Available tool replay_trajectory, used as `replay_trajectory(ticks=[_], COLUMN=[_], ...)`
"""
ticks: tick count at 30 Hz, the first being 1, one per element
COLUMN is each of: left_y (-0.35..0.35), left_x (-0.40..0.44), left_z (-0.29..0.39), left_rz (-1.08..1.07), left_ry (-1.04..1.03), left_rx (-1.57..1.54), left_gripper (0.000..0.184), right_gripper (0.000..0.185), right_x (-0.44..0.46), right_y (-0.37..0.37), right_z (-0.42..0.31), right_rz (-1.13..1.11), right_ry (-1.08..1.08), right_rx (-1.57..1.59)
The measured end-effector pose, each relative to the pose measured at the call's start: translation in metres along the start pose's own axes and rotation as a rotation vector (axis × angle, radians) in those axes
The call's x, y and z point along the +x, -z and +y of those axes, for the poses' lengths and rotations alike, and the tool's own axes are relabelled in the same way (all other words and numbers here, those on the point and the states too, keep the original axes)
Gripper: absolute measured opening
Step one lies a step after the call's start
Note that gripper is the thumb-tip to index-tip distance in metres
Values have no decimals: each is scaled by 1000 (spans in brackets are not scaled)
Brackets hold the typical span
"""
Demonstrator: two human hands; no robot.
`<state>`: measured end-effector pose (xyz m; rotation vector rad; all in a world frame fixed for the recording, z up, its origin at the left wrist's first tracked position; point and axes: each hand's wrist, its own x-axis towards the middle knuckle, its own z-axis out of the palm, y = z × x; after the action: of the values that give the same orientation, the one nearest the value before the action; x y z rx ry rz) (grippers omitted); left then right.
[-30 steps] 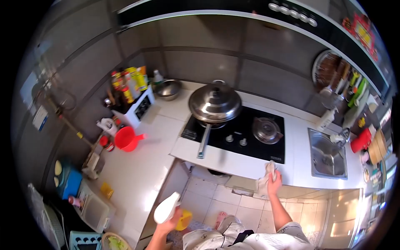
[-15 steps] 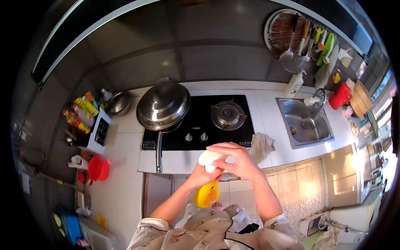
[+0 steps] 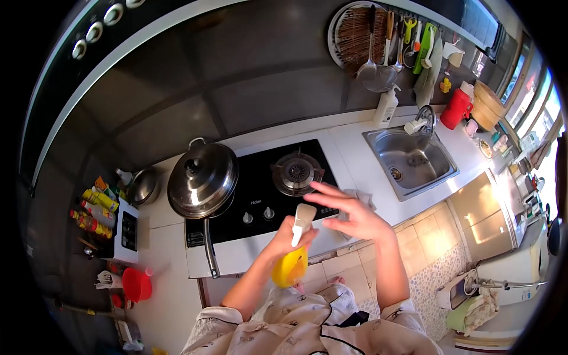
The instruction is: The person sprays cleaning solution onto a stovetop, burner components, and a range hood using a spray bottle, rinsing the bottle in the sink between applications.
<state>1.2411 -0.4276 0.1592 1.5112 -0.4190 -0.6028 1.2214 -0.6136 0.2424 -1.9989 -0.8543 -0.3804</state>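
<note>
My left hand is closed round the neck of a yellow spray bottle with a white trigger head. The bottle's lower body hangs below my fingers, in front of my shirt. To the right of the spray head, my right hand is raised with its fingers apart and nothing in it. Beyond both hands lies the black gas stove. On its left burner sits a pan with a domed steel lid, its handle pointing toward me.
A grey cloth lies at the counter edge, partly behind my right hand. The steel sink is on the right, with a white pump bottle and a red thermos near it. At left are a red basin and several bottles.
My right hand has come off the spray head and moved right, its fingers spreading. My left hand still grips the bottle. The view has turned, and the kitchen appears tilted.
</note>
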Motion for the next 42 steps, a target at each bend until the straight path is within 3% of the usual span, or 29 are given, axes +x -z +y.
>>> replay_trajectory(ticks=[2,3,5,7,9,12,13,16,17,19,20,21,23,24,26,28,30,32,34,37,40,42], left_y=[-14,-20,-36,-49,-61,-93,-98,-140,-155,-162,-163,-156,-128,-109,-78,-40,-2,27,56,86,112,128], left_x=[8,13,24,39,60,84,96,116,116,121,122,127,132,133,115,110,118,130,147,173,199,217], left_z=[2,2,11,4,-18,-32,-48,-59,-50,-53,-56,-70,-93,-112,-83,-79,-81,-79,-81,-77,-76,-77], left_rz=[-52,-35,16,39,145,300,289,833,951,993,1007,943,1032,1093,1171,1237,1238,1256,1266,1193,1082,1116], left_ry=[48,125,248,206,221,43,130,-188,-187,-300,-354,-310,-256,-227,-25,-36,56,113,192,146,137,212], left_rx=[-88,-110,-102,-123,-92,-4,24,205,126,424,575,363,213,128,-72,-132,-23,103,212,245,175,169], left_gripper=[12,12,14,17,22,23,48,60,62,57,55,49,33,28,23,24,27,27,26,25,27,28], right_gripper=[41,41,43,47,45,42,41,44,46,57,59,60,65,60,50,38,24,21,22,22,21,20], right_x=[-9,-4,-4,-11,-19,-39,-45,-57,-59,-64,-68,-72,-75,-78,-99,-131,-178,-197,-221,-243,-248,-245], right_y=[-11,-3,-4,-9,1,11,16,30,34,38,42,44,51,52,44,38,24,26,20,9,-1,-8], right_z=[21,11,7,12,20,46,55,72,75,81,88,97,106,113,153,192,233,226,236,250,256,257], right_rz=[-157,-163,-78,22,1,55,88,115,90,23,-20,-65,-113,-91,-47,-90,-75,-86,-97,-93,-36,18], right_ry=[-202,-389,-601,-734,-781,-766,-769,-764,-750,-667,-620,-572,-526,-578,-704,-798,-681,-870,-908,-956,-1003,-1038], right_rx=[259,207,-196,-514,-515,-634,-638,-631,-646,-656,-505,-352,-138,-64,158,84,-44,126,109,109,139,168])
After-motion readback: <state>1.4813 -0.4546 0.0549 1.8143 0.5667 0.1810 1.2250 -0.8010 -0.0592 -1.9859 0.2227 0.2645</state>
